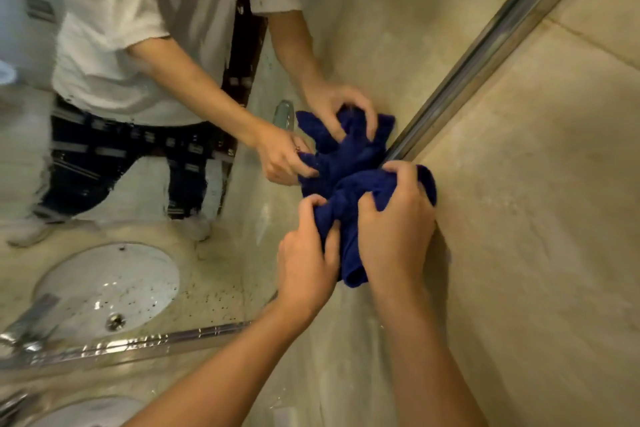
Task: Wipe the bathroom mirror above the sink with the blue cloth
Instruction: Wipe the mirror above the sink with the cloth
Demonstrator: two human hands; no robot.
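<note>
Cloth: the blue cloth (360, 184) is bunched into a thick wad and pressed against the mirror (214, 263) at its right edge, just beside the metal frame (485, 55) — wadded, it gives a firm pad to push with.
Left hand: the left hand (306, 253) grips the wad from the near left, fingers curled into the folds, likely to steady it and add pressure.
Right hand: the right hand (394, 222) grips the right side, fingers dug into the fabric and over its top — closed on the cloth, not flat.
Mirror: droplets and streaks show on the glass, so the wiping looks unfinished. It reflects both hands, the cloth and the sink (107, 288).
Wall: tan tile (536, 218) runs right of the frame.
Next: probably a sweep left, away from the frame — a judgement only.
</note>
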